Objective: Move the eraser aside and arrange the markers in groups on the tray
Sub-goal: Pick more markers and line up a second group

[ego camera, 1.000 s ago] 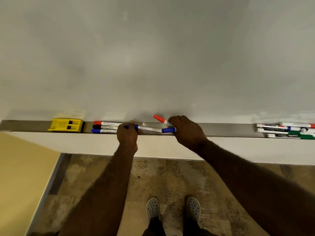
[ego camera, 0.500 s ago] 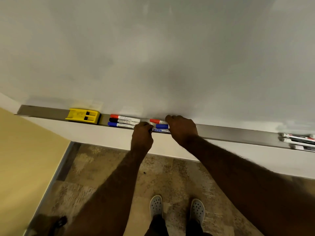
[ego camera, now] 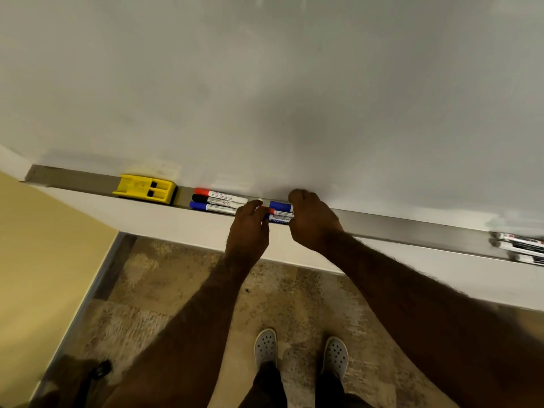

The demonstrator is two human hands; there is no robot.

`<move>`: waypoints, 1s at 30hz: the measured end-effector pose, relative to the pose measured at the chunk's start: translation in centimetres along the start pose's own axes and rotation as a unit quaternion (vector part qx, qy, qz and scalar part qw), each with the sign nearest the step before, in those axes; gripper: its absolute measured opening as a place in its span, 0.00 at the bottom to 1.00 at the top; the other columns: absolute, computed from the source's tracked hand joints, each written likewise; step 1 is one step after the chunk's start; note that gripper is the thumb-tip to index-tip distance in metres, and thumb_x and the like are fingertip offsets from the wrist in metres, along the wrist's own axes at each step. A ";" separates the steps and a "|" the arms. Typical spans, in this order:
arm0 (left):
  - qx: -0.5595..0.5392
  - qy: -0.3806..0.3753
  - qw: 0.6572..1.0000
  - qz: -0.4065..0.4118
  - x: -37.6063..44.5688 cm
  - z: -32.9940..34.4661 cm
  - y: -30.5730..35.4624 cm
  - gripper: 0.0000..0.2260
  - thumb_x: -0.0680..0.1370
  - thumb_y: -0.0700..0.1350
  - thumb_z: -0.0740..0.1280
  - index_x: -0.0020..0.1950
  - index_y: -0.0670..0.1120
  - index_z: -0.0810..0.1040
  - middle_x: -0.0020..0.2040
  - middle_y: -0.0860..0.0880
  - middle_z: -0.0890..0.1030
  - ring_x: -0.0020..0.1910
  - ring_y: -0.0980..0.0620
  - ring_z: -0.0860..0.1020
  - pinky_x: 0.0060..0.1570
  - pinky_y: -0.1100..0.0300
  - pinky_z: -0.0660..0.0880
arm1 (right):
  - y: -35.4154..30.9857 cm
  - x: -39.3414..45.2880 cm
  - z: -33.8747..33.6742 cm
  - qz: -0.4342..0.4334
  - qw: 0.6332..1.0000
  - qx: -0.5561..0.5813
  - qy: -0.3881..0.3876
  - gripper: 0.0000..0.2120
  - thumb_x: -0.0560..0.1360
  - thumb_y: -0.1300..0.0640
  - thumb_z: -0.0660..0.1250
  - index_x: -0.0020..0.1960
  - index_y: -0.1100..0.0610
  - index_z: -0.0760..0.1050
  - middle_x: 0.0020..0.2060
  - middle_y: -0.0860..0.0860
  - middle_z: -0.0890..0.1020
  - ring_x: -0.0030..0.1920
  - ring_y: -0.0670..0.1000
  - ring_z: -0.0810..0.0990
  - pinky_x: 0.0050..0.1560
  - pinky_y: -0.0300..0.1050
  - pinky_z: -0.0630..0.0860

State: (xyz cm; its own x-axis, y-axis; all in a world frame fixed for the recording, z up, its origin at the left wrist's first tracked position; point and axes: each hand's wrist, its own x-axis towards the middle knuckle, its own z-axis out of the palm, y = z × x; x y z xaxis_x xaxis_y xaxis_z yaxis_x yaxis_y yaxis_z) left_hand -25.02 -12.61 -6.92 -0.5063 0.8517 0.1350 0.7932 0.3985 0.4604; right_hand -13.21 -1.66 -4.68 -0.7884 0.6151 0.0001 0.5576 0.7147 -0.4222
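Observation:
A yellow eraser (ego camera: pixel 145 188) sits at the left end of the metal tray (ego camera: pixel 397 226) under the whiteboard. Right of it lie three markers side by side: red-capped (ego camera: pixel 220 194), black-capped (ego camera: pixel 219 200) and blue-capped (ego camera: pixel 210 207). My left hand (ego camera: pixel 248 228) rests on their right ends, fingers curled. Between my hands lie a blue-capped marker (ego camera: pixel 281 206), a red-capped marker (ego camera: pixel 279 212) and another blue marker (ego camera: pixel 278 219). My right hand (ego camera: pixel 312 220) is closed over their right ends. More markers (ego camera: pixel 521 247) lie at the far right.
The whiteboard (ego camera: pixel 265 83) fills the upper view. A yellow wall (ego camera: pixel 44 260) stands at the left, with a dark object on the floor near it. My grey shoes (ego camera: pixel 300 353) stand on the mottled floor below the tray.
The raised red marker has come down onto the tray among the two blue ones. My hands have drawn closer together. The view has shifted, so the right pile sits at the edge.

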 end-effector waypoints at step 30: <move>-0.019 0.028 0.992 0.121 0.5 2.2 8.8 0.05 0.74 0.37 0.67 0.48 0.39 0.79 0.46 0.41 0.80 0.47 0.43 0.77 0.46 0.51 0.76 | 7.1 -6.8 -3.1 -0.036 0.976 -0.108 0.187 0.08 0.73 0.62 0.65 0.51 0.59 0.78 0.43 0.55 0.80 0.44 0.58 0.77 0.44 0.52 0.73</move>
State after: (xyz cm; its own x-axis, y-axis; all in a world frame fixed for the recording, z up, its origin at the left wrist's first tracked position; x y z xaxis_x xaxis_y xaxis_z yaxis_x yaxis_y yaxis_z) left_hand -17.54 -7.96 -4.75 -0.3208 0.9003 0.2940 0.8809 0.1696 0.4418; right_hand -3.10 0.27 -4.87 -0.7003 0.6102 0.3704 0.5776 0.7893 -0.2083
